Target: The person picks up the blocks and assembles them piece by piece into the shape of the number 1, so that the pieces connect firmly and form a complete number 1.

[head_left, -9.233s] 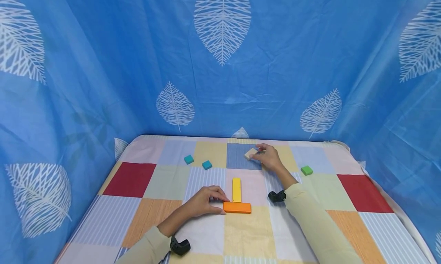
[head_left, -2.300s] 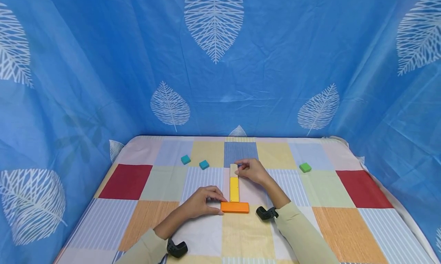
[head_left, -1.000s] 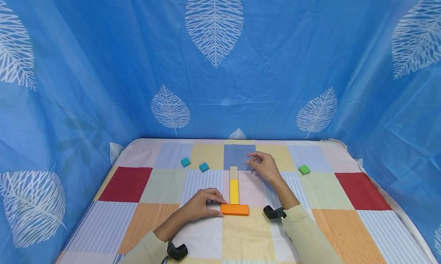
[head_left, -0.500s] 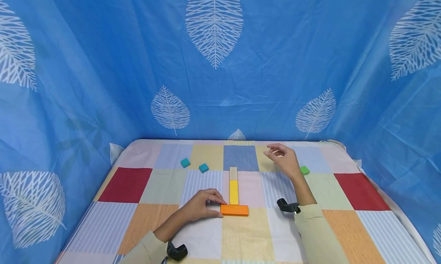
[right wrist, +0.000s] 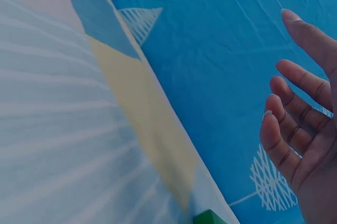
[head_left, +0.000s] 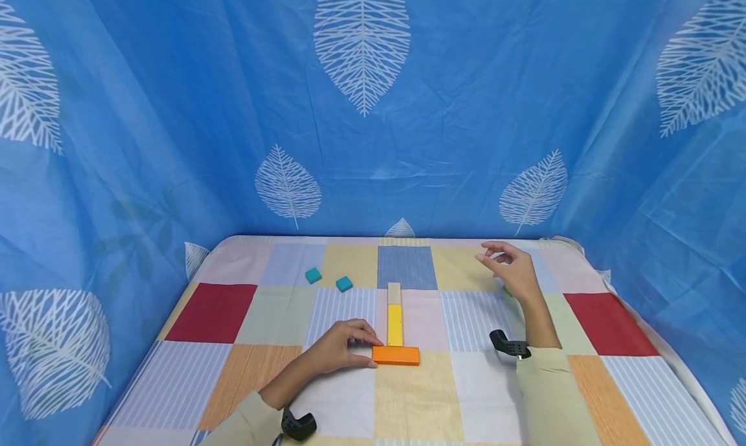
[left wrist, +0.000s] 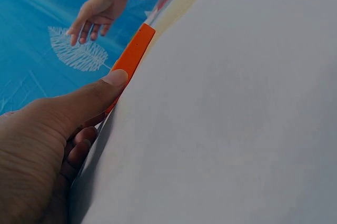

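Note:
My left hand (head_left: 340, 347) pinches the left end of an orange block (head_left: 396, 355) lying crosswise on the cloth; in the left wrist view the thumb (left wrist: 117, 78) presses on the block's near side. From the orange block's far side a yellow block (head_left: 395, 324) runs away from me, with a cream block (head_left: 394, 293) in line beyond it. Off to the right my right hand (head_left: 513, 268) is above the cloth, fingers loosely bent around nothing. It mostly covers a green block (head_left: 508, 292), whose corner (right wrist: 209, 217) also shows at the bottom of the right wrist view.
Two teal blocks, one further left (head_left: 313, 276) and one nearer the middle (head_left: 344, 283), lie at the back left. A patchwork cloth (head_left: 326, 394) covers the table. Blue leaf-patterned curtains (head_left: 443, 142) stand behind and at both sides.
The right hand brought the cream block to the yellow block's far end, let go of it, then moved right over the green block. The left hand kept its grip on the orange block.

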Tool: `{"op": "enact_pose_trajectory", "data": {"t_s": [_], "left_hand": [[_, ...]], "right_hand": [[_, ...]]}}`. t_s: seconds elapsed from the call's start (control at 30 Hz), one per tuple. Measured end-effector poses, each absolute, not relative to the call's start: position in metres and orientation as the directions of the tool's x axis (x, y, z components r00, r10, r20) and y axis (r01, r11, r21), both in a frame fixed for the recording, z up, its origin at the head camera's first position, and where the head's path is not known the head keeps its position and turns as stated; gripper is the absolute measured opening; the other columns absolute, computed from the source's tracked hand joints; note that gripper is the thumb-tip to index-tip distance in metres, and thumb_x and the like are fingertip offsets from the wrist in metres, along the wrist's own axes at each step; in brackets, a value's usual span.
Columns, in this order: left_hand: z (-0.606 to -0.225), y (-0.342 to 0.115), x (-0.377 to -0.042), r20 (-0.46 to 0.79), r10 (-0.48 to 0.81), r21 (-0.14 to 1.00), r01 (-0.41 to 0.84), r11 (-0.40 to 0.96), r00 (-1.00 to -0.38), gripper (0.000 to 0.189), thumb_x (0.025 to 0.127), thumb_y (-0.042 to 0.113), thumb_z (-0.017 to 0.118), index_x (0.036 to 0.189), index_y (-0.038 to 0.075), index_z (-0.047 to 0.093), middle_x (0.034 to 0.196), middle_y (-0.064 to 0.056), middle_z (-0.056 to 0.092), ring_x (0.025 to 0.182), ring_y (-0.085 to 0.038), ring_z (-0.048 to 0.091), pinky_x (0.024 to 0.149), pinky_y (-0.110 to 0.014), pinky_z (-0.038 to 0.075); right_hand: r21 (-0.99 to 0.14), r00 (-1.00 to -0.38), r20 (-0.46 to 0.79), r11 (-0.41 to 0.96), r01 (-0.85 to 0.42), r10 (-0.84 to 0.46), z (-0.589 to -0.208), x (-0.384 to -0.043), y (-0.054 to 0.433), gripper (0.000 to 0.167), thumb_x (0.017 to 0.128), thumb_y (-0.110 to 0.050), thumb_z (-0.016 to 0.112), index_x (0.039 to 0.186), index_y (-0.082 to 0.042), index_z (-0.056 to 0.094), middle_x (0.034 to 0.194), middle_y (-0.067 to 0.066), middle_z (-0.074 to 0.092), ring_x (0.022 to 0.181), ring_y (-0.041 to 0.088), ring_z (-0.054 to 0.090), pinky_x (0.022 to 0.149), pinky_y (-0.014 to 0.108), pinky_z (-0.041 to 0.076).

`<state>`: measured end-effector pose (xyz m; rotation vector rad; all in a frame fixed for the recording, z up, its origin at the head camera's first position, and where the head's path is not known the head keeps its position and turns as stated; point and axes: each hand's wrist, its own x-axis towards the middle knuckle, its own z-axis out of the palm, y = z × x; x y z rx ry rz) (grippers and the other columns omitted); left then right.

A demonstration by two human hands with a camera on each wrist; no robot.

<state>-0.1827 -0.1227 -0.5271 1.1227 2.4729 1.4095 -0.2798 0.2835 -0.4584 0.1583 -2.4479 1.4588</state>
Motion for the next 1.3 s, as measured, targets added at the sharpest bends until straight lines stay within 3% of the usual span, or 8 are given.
{"op": "enact_pose_trajectory", "data": {"t_s": [0.17,0.37,0.7,0.83,1.07,1.3], "left_hand": [[-0.527,-0.125,-0.185,0.265,0.641,0.778,0.552,0.299,-0.721,0.03,0.08,0.024,0.088,0.108,0.02,0.08,0.103,0.009,0.069,0.098,-0.01,0.062,0.09,-0.028,0.05],[-0.526,-0.125,-0.184,0.275,0.645,0.775,0.562,0.29,-0.713,0.03,0.081,0.027,0.087,0.109,0.021,0.08,0.103,0.01,0.069,0.098,-0.009,0.062,0.09,-0.028,0.05],[-0.527,-0.123,-0.183,0.279,0.63,0.778,0.556,0.295,-0.725,0.03,0.078,0.011,0.089,0.106,0.01,0.08,0.102,-0.004,0.071,0.096,-0.023,0.064,0.089,-0.031,0.051],[-0.526,-0.122,-0.182,0.28,0.627,0.784,0.55,0.287,-0.726,0.03,0.077,0.006,0.088,0.106,0.006,0.079,0.102,-0.008,0.071,0.096,-0.026,0.064,0.09,-0.032,0.051],[-0.525,-0.124,-0.183,0.266,0.635,0.785,0.545,0.294,-0.725,0.03,0.079,0.02,0.088,0.108,0.018,0.08,0.103,0.006,0.07,0.098,-0.014,0.063,0.091,-0.029,0.05],[-0.526,-0.125,-0.184,0.26,0.647,0.797,0.537,0.275,-0.717,0.03,0.08,0.025,0.088,0.109,0.019,0.08,0.103,0.008,0.07,0.097,-0.012,0.063,0.089,-0.029,0.05]], "right_hand": [[-0.839,-0.958,0.271,0.51,-0.189,0.091,-0.458,-0.276,0.301,0.05,0.092,-0.04,0.075,0.127,-0.006,0.068,0.098,0.0,0.062,0.08,0.01,0.061,0.063,0.029,0.055],[-0.836,-0.966,0.226,0.534,-0.126,0.126,-0.461,-0.272,0.32,0.052,0.092,-0.043,0.074,0.129,-0.008,0.067,0.101,-0.001,0.06,0.08,0.012,0.059,0.062,0.024,0.052],[-0.821,-0.982,0.171,0.562,-0.096,0.082,-0.466,-0.258,0.352,0.056,0.092,-0.038,0.076,0.132,0.0,0.062,0.099,-0.004,0.058,0.078,0.014,0.062,0.062,0.028,0.047],[-0.827,-0.992,0.115,0.558,-0.072,0.043,-0.469,-0.257,0.359,0.061,0.092,-0.036,0.076,0.135,0.003,0.059,0.104,0.002,0.059,0.08,0.02,0.065,0.063,0.03,0.051],[-0.826,-0.999,0.051,0.562,-0.041,0.003,-0.477,-0.255,0.367,0.063,0.093,-0.034,0.076,0.138,0.004,0.056,0.119,0.021,0.057,0.079,0.014,0.065,0.061,0.032,0.053],[-0.805,-1.0,0.004,0.594,-0.004,-0.002,-0.482,-0.251,0.373,0.065,0.092,-0.037,0.076,0.139,0.003,0.055,0.124,0.025,0.057,0.079,0.013,0.062,0.059,0.031,0.05]]}}
